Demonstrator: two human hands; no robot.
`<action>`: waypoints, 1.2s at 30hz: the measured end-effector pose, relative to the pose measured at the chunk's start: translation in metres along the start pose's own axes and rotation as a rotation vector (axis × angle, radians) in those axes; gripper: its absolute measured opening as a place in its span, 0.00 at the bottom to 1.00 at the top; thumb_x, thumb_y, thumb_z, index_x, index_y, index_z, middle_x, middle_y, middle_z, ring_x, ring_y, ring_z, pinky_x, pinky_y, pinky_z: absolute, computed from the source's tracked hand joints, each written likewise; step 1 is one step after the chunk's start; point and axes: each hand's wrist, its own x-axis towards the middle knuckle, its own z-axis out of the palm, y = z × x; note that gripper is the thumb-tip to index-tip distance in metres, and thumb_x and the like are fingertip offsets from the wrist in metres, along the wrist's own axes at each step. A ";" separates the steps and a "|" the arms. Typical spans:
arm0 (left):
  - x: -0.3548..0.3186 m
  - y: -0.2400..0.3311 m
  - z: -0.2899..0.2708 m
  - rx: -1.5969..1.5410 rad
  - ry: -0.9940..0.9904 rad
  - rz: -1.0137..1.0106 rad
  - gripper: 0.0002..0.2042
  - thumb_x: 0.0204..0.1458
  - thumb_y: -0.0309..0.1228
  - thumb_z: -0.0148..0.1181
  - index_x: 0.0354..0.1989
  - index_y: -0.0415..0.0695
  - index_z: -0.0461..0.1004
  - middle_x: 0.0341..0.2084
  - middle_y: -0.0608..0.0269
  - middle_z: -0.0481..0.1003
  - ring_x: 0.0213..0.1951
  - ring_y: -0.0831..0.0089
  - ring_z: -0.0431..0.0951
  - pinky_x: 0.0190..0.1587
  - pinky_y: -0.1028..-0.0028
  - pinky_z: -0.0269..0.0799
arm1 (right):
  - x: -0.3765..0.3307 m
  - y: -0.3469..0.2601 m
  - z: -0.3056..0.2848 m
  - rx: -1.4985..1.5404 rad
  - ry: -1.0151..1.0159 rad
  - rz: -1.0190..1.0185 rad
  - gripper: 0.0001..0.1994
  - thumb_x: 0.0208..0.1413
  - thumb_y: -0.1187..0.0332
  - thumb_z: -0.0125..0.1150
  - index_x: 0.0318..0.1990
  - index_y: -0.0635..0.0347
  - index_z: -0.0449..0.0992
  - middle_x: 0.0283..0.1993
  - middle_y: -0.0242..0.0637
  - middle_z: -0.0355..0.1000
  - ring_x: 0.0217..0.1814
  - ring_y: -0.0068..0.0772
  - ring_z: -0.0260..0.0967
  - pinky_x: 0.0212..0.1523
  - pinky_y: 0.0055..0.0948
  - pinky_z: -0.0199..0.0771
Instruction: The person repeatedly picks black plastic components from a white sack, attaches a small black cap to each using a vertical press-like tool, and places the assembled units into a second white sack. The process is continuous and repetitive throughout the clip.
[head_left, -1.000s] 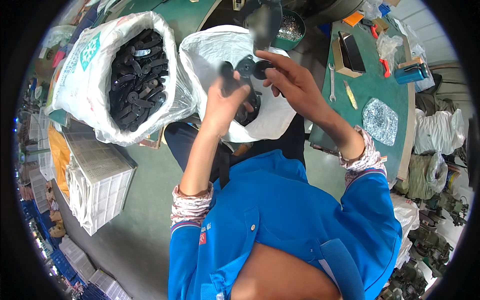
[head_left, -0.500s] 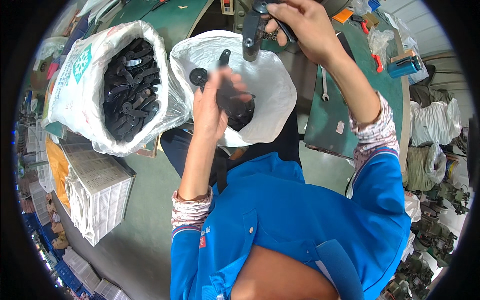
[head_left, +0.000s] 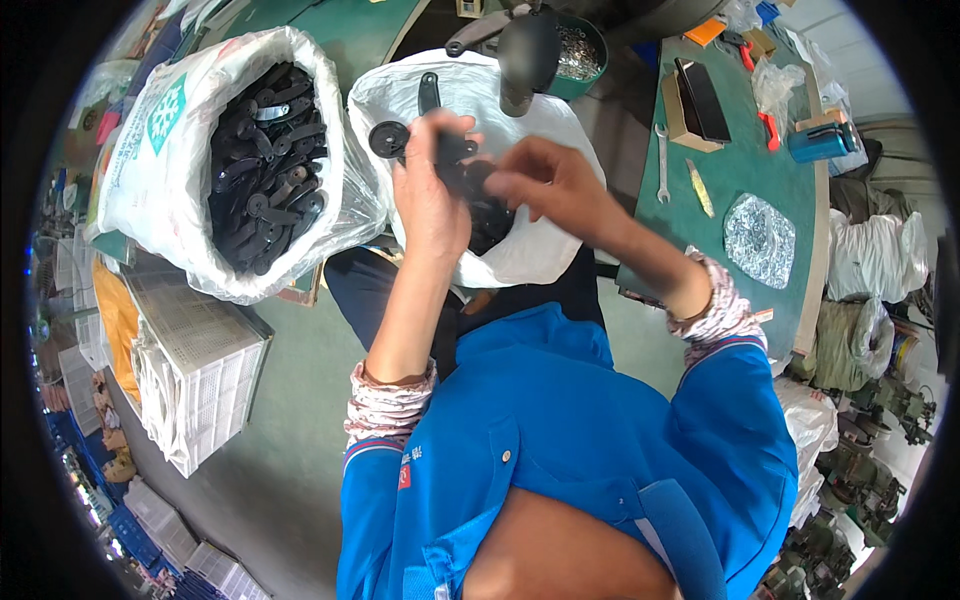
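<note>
My left hand (head_left: 432, 195) is closed around several black plastic lever arms with round ends (head_left: 388, 139), which stick out past the fingers over the mouth of a white woven sack (head_left: 565, 135). My right hand (head_left: 560, 190), somewhat blurred, has its fingers bent together at the right end of these arms. Whether it grips one firmly is hard to see. More black arms (head_left: 488, 228) lie down inside the sack, partly hidden by the hands. Above the sack's far rim, a black lever (head_left: 485, 30) and a dark rounded part (head_left: 530, 50) sit at a machine.
To the left, another white sack (head_left: 150, 150) is full of black arms (head_left: 265, 165). A green tub of small metal pieces (head_left: 578, 55) stands behind. On the right bench are a wrench (head_left: 662, 165), a yellow cutter knife (head_left: 700, 188), an open box (head_left: 690, 110) and a clear plastic bag (head_left: 760, 240).
My right hand has come down and left from the machine to the arms in my left hand. The black lever and rounded part stay up there. More of the right bench shows now.
</note>
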 end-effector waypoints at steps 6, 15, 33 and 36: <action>-0.004 -0.005 0.000 -0.022 0.002 -0.016 0.18 0.62 0.44 0.47 0.43 0.38 0.67 0.36 0.52 0.75 0.37 0.67 0.75 0.40 0.69 0.74 | 0.000 0.015 0.006 0.177 0.141 -0.140 0.12 0.49 0.68 0.69 0.34 0.62 0.71 0.33 0.31 0.72 0.36 0.18 0.68 0.38 0.21 0.69; -0.013 0.007 -0.015 0.452 -0.211 -0.205 0.18 0.60 0.43 0.52 0.32 0.37 0.73 0.24 0.61 0.73 0.19 0.78 0.71 0.18 0.79 0.67 | 0.001 -0.024 -0.034 0.128 0.093 -0.409 0.13 0.58 0.76 0.54 0.51 0.63 0.71 0.45 0.35 0.72 0.47 0.21 0.69 0.44 0.24 0.72; -0.025 0.015 -0.005 0.246 -0.447 -0.362 0.11 0.59 0.24 0.47 0.48 0.36 0.67 0.37 0.51 0.73 0.34 0.71 0.77 0.27 0.76 0.74 | 0.049 -0.126 -0.073 0.101 0.250 -0.191 0.11 0.61 0.69 0.52 0.46 0.69 0.70 0.32 0.38 0.76 0.17 0.24 0.68 0.19 0.22 0.68; -0.028 0.015 -0.002 0.365 -0.461 -0.351 0.12 0.59 0.24 0.46 0.50 0.37 0.66 0.36 0.51 0.74 0.30 0.71 0.78 0.26 0.75 0.74 | 0.063 -0.135 -0.082 -0.073 0.140 -0.045 0.11 0.61 0.69 0.52 0.43 0.70 0.71 0.32 0.39 0.76 0.17 0.24 0.68 0.18 0.22 0.68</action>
